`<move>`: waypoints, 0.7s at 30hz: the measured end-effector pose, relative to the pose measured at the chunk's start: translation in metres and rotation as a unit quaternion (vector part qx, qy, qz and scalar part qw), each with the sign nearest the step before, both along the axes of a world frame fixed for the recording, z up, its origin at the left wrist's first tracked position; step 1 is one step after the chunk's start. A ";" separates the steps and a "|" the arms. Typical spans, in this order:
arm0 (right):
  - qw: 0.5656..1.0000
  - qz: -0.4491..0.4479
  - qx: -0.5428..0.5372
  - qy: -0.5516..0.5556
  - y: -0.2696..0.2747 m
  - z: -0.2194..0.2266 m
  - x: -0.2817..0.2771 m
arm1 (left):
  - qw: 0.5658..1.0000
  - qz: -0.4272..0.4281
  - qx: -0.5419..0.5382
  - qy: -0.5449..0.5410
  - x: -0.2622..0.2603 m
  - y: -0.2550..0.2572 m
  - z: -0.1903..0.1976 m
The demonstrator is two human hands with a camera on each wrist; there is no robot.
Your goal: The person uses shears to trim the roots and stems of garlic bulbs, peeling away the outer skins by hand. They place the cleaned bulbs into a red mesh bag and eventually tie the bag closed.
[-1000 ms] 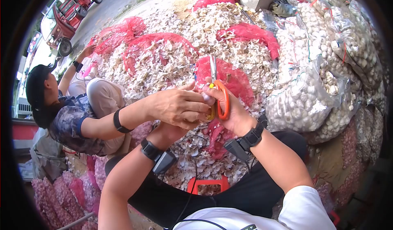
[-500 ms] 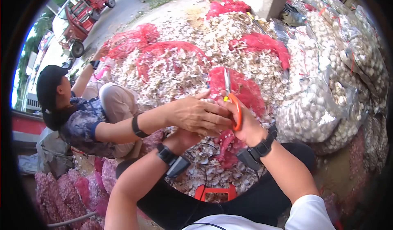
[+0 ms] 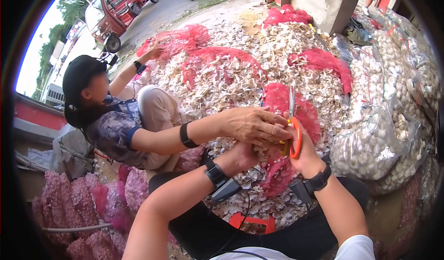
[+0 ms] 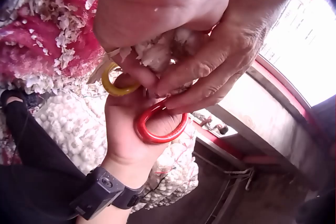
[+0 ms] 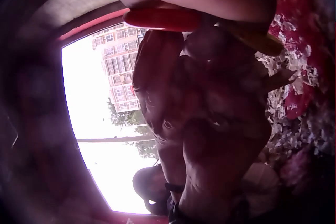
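My right hand (image 3: pixel 303 156) grips scissors (image 3: pixel 296 137) with one orange-red and one yellow handle loop, blades pointing up and away from me. Beside it my left hand (image 3: pixel 247 156) holds a pale garlic bulb (image 4: pixel 157 53) with its fingers around it, close to the scissors. Another person's hand (image 3: pixel 256 126) reaches in from the left and lies over my left hand, its fingertips by the bulb and the handles. From the head view the bulb is hidden behind those fingers. In the left wrist view, the red loop (image 4: pixel 163 124) rests against my right palm.
The other person (image 3: pixel 115 116) sits close on my left. Garlic skins (image 3: pixel 217 89) are heaped ahead, with red mesh netting (image 3: pixel 323 63) across them. Clear bags of garlic bulbs (image 3: pixel 374 144) stand to the right, mesh sacks (image 3: pixel 76 200) at lower left. A red stool (image 3: pixel 254 223) shows between my legs.
The head view has swung left, so everything sits further right in it. The other person's hand has slid further over my left hand, covering the bulb. My right hand still grips the scissors.
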State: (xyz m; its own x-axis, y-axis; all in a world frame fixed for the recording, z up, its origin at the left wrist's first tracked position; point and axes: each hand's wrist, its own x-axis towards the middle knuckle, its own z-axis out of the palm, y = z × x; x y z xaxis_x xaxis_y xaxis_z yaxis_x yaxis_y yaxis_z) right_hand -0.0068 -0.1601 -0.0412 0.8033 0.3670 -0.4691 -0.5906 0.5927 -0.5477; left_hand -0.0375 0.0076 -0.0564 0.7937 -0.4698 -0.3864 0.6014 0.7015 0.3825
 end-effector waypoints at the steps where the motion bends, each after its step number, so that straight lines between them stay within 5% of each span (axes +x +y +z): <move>1: 1.000 0.003 0.002 0.000 0.000 -0.001 0.001 | 1.000 0.003 0.002 0.000 0.001 0.002 -0.001; 10: 0.998 0.035 -0.017 -0.055 -0.001 -0.003 0.008 | 0.999 -0.017 -0.042 -0.020 0.009 0.000 -0.017; 14: 0.991 0.067 -0.070 -0.088 -0.005 0.003 0.013 | 0.992 0.055 0.008 0.114 0.019 -0.007 0.007; 21: 0.989 0.050 -0.090 -0.110 -0.008 0.004 0.018 | 0.993 0.058 0.046 0.088 0.027 -0.010 0.024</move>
